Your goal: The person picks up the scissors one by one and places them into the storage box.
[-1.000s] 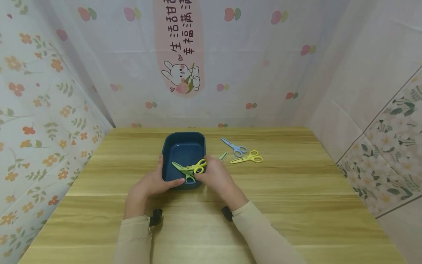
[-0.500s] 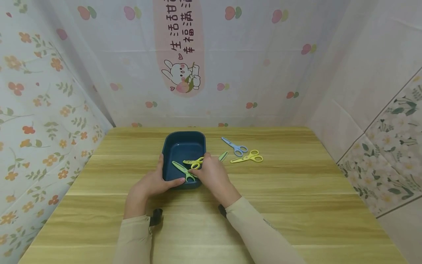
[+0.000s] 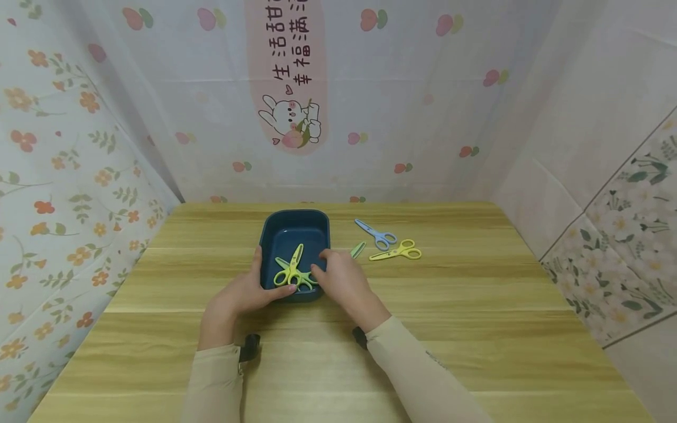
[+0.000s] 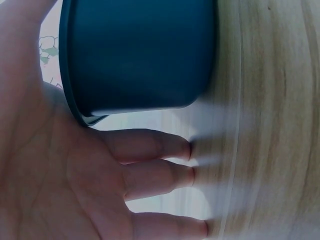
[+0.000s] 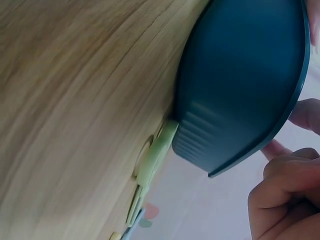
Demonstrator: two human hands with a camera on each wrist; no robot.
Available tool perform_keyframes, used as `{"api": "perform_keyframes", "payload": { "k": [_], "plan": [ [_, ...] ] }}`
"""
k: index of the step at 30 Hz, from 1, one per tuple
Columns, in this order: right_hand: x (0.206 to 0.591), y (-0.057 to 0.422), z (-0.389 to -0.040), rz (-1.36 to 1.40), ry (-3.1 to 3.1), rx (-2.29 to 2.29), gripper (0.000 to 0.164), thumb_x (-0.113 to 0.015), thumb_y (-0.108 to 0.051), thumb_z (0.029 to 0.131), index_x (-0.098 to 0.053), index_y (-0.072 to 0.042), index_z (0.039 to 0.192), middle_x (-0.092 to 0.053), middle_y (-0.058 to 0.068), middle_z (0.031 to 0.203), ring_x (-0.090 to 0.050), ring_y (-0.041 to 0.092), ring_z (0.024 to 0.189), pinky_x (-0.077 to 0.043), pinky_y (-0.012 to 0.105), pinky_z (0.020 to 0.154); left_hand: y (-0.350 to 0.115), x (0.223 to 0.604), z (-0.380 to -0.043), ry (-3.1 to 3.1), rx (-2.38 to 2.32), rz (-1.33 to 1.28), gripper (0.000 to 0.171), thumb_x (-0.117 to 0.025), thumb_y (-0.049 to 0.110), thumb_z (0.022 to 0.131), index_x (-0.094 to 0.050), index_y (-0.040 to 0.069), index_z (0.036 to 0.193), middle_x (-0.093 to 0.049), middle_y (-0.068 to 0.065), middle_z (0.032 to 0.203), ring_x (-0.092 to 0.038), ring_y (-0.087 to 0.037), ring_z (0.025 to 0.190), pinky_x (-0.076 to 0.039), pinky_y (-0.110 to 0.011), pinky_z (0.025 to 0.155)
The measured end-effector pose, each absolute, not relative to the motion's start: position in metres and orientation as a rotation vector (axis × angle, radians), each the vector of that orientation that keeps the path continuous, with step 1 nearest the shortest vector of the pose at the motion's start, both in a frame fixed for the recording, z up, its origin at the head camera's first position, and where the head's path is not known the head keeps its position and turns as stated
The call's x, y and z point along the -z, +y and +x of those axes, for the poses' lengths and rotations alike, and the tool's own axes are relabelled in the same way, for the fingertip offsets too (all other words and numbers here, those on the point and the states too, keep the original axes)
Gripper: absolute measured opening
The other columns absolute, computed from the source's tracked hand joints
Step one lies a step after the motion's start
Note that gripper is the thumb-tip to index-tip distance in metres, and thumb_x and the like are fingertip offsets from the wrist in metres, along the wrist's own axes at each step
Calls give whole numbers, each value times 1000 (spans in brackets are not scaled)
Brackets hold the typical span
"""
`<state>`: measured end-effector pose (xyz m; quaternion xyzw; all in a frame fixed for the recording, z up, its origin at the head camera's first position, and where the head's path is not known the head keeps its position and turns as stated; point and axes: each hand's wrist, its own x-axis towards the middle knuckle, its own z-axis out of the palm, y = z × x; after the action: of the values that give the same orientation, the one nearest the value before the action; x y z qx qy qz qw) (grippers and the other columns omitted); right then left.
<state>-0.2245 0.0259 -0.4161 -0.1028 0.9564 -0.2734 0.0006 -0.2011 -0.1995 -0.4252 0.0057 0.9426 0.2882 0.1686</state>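
A dark blue box [image 3: 302,218] stands on the table. My left hand [image 3: 240,295] holds its near left corner, thumb over the front rim; in the left wrist view the other fingers [image 4: 160,182] reach down to the table beside it. Yellow scissors [image 3: 296,258] lie inside the box across green scissors [image 3: 281,262]. My right hand [image 3: 345,283] is at the right rim, thumb and forefinger apart and holding nothing, the other fingers [image 5: 285,200] curled. Light green scissors [image 5: 155,157] lie on the table beside the box, partly hidden by the right hand in the head view.
Blue scissors [image 3: 376,235] and a second pair of yellow scissors [image 3: 398,252] lie on the wooden table [image 3: 476,305] to the right of the box. Patterned curtains [image 3: 391,117] rise behind the table and at both sides.
The yellow scissors were in my right hand over the box's right side; they have turned, moved left and now lie on the green pair. The right fingers have let go; the left hand stays.
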Motion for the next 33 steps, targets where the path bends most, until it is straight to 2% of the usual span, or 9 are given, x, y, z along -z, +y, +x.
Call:
{"api": "perform_keyframes", "payload": {
  "k": [3,10,15,17,21,24,27,33],
  "plan": [
    [415,29,-226,-295,2985,864,41,-71,-34,103,-73,-6,132,-77,14,130,-76,24,109,-63,44,91,-200,426,-202,2675,-834,10,144,-68,84,83,22,10,168,-38,-41,162,-53,-52,142,-48,-61,114],
    [409,39,-231,-282,2988,865,46,-73,-39,101,-70,-8,136,-80,14,119,-72,20,88,-62,42,80,-200,426,-202,2676,-832,9,144,-68,85,83,20,8,168,-36,-41,163,-52,-52,142,-47,-63,114],
    [404,49,-234,-250,2916,995,56,-74,-44,100,-64,-13,145,-79,15,102,-69,23,83,-60,44,80,-200,425,-201,2678,-832,13,145,-67,85,83,21,9,168,-37,-40,163,-52,-51,143,-46,-63,115],
    [403,55,-235,-238,2884,1053,60,-75,-47,99,-61,-16,148,-78,14,104,-70,22,87,-60,43,81,-200,425,-201,2675,-833,12,145,-67,86,82,21,9,168,-37,-40,163,-52,-51,143,-46,-63,116],
    [400,68,-242,-270,2826,1143,71,-78,-49,96,-53,-22,156,-68,6,80,-60,17,69,-51,35,62,-199,424,-201,2666,-834,6,144,-67,86,82,20,10,168,-35,-39,165,-50,-51,145,-45,-63,117],
    [397,82,-249,-308,2770,1212,79,-81,-46,94,-47,-22,160,-43,-1,60,-40,15,52,-35,30,52,-200,424,-200,2662,-839,7,145,-68,85,83,21,9,168,-34,-40,165,-49,-51,145,-45,-63,117],
    [394,100,-256,-334,2729,1267,83,-83,-43,93,-43,-21,162,-33,-6,58,-32,13,51,-31,28,53,-200,424,-200,2657,-844,7,145,-68,84,83,22,9,168,-33,-40,165,-49,-51,146,-44,-63,118],
    [398,135,-266,-402,2657,1308,89,-83,-35,94,-31,-28,165,-34,-5,63,-32,14,57,-32,29,56,-200,424,-201,2652,-851,0,145,-68,86,82,22,11,168,-33,-39,165,-48,-50,146,-43,-62,119]
  ]
}}
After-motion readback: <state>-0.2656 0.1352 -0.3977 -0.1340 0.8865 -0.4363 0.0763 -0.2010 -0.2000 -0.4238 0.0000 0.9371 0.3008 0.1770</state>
